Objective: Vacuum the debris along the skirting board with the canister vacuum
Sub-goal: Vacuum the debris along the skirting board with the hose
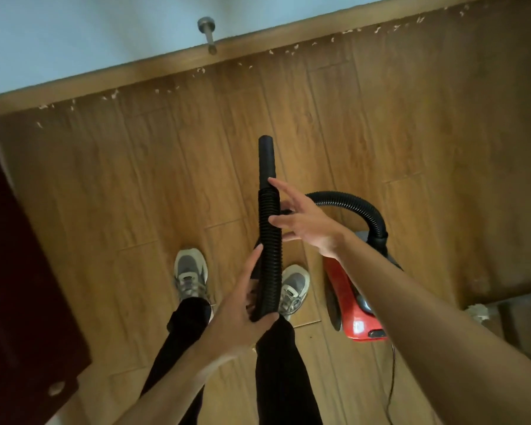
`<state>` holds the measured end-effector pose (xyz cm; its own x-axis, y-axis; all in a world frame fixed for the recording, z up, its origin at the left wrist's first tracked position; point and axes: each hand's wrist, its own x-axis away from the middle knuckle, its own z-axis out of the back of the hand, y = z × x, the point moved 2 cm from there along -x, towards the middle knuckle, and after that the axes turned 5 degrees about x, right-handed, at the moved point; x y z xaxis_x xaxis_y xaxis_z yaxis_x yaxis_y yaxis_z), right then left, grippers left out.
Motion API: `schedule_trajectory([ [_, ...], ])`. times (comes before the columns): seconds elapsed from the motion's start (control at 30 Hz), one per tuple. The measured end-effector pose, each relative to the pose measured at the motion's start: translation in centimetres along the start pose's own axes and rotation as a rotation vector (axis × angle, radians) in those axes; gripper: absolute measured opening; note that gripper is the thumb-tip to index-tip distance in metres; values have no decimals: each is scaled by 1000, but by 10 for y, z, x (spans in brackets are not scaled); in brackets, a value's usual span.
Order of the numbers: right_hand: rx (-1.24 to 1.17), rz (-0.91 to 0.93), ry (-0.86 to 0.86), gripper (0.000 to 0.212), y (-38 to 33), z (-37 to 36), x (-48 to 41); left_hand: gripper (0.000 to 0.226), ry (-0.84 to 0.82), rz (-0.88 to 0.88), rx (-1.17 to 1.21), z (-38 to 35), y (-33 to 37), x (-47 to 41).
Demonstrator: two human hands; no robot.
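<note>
left hand (242, 311) round hose (269, 204), right hand (310, 223) splayed

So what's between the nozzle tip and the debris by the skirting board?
Only bare wood floor; the head view shows nothing lying between the nozzle and the debris.

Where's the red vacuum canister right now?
In the head view the canister sits on the floor, lower right, just right of the right shoe, partly behind the right forearm.
</note>
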<state>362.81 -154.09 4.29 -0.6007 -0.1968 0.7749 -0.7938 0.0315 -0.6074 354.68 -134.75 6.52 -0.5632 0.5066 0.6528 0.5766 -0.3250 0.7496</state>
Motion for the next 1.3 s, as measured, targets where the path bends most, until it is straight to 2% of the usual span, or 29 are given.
schedule_trajectory([
  [0.13,60,-64,-76,72,3,0,-15,97,4,15,-25,5,2,-10],
  [0.3,-56,-120,-40,73,18,10,-19,90,-34,52,-38,12,-1,-24],
  [0.47,-72,-124,-76,73,33,13,-13,88,-104,126,-28,3,-4,-33],
  [0.53,-176,-109,-3,70,45,15,-8,89,-100,115,-67,-3,-5,-35],
  [0.63,-455,-124,279,51,78,19,11,89,-121,89,-124,-13,-3,-39],
  [0.7,-515,-193,493,37,116,22,32,89,-150,96,-151,-25,-3,-45],
  [0.8,-608,-373,656,29,187,15,66,86,-168,89,-194,-44,-6,-54],
  [0.93,-795,-571,770,41,274,7,102,86,-113,95,-185,-71,-21,-65],
  [1.07,-924,-627,927,74,327,16,121,89,-37,73,-146,-91,-40,-76],
  [1.2,-982,-495,981,84,345,41,120,92,-1,86,-112,-103,-58,-81],
  [1.3,-1074,-402,979,128,352,50,110,90,9,86,-144,-107,-70,-80],
])
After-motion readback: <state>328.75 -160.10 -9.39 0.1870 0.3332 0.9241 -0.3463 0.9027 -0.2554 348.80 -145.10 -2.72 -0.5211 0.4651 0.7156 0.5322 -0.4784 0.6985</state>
